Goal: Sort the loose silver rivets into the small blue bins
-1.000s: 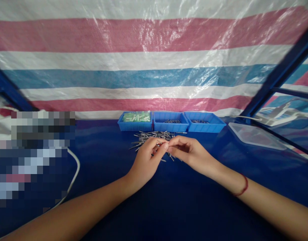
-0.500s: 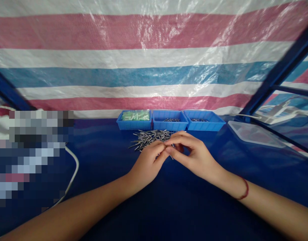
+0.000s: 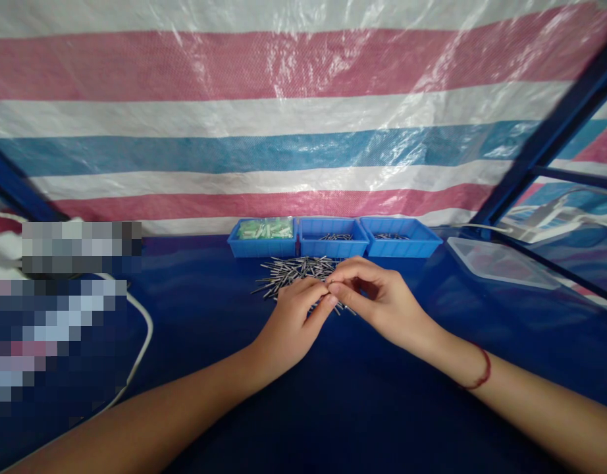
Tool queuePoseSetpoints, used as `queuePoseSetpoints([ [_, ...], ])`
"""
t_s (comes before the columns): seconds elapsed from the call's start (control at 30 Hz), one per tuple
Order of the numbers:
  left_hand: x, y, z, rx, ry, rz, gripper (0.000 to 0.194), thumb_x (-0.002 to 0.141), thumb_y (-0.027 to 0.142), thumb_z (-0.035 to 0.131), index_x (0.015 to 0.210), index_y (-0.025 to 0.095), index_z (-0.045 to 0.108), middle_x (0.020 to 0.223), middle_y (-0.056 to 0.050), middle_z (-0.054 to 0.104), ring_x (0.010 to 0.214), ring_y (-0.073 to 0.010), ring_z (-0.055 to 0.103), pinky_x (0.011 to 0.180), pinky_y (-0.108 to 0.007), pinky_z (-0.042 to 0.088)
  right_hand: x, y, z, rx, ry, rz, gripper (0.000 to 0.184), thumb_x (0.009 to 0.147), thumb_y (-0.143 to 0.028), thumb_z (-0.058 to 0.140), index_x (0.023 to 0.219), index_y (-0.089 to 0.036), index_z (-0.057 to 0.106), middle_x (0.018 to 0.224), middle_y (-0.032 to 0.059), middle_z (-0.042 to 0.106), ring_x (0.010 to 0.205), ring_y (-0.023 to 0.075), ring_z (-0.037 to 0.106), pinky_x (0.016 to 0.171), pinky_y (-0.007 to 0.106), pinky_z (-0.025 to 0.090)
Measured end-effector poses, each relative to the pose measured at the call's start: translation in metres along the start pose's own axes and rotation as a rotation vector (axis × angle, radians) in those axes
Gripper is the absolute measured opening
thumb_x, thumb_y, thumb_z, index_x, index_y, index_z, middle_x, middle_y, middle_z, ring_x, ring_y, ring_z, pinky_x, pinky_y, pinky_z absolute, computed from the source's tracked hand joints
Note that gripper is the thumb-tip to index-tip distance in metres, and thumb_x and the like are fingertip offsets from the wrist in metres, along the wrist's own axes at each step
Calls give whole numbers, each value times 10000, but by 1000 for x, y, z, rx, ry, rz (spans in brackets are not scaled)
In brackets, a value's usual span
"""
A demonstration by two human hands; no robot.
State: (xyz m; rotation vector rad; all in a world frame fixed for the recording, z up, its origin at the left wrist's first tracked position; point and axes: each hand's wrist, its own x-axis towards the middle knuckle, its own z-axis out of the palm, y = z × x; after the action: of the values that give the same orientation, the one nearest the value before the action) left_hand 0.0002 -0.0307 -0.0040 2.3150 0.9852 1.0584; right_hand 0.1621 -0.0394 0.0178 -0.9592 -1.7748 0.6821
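My left hand [image 3: 296,319] and my right hand [image 3: 377,296] meet at their fingertips in the middle of the view. Both are closed in a pinch, thumb against fingers. Whatever sits between the fingertips is too small and too covered to make out. Just behind and partly under the hands lies a loose pile of thin metal rods [image 3: 281,273], silvery and dark, pointing every way. The hands hide the pile's near right part, though a few rod ends show below the right fingers. A dark red cord circles the right wrist.
Behind the pile stand three blue bins in a row: the left bin [image 3: 264,249] holds a clear bag of pale green pieces [image 3: 266,228], the middle bin [image 3: 333,249] and right bin [image 3: 405,249] hold metal rods. A translucent lid [image 3: 501,263] lies right; a white cable [image 3: 148,329] curves left.
My fingertips have shifted slightly against each other, with the right thumb now nearer the left fingertips. Both hands stay together over the pile's near edge. The view has moved a little.
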Motion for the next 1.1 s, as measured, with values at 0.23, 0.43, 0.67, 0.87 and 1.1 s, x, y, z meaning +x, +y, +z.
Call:
queuePoseSetpoints([
  [0.23, 0, 2, -1, -79, 70, -68, 101, 892, 233, 493, 850, 185, 571, 819, -18, 629, 763, -157, 580, 733, -280, 441, 0, -2, 0, -7, 12, -16, 125, 815, -320, 608, 815, -203, 649, 812, 42, 618, 733, 156, 584, 620, 299, 492],
  [0.43, 0, 2, -1, -120, 112, -96, 74, 884, 234, 509, 868, 192, 568, 861, -20, 628, 807, -157, 585, 759, -276, 445, 0, -3, -1, -6, 14, -14, 124, 825, -317, 590, 801, -203, 633, 806, 40, 617, 724, 154, 581, 618, 295, 486],
  [0.67, -1, 0, -2, -135, 212, -124, 73, 878, 234, 524, 900, 186, 575, 851, -14, 620, 779, -145, 561, 720, -263, 430, 3, 6, -3, -62, -13, 10, 132, 843, -301, 567, 823, -187, 630, 832, 46, 616, 727, 152, 574, 630, 291, 471],
  [0.87, -2, 1, -3, -145, 233, -130, 71, 866, 253, 544, 876, 187, 570, 833, -14, 619, 753, -145, 561, 689, -261, 431, 4, 7, -4, -208, -99, -127, 108, 871, -221, 534, 825, -194, 628, 782, 30, 607, 721, 136, 545, 615, 254, 432],
  [1.1, -3, 0, -1, -172, 209, -91, 100, 855, 256, 563, 928, 190, 550, 838, -9, 592, 763, -140, 553, 725, -268, 437, 2, 11, 0, -116, -147, -92, 183, 892, -269, 497, 798, -180, 626, 784, 38, 610, 733, 141, 550, 671, 274, 434],
])
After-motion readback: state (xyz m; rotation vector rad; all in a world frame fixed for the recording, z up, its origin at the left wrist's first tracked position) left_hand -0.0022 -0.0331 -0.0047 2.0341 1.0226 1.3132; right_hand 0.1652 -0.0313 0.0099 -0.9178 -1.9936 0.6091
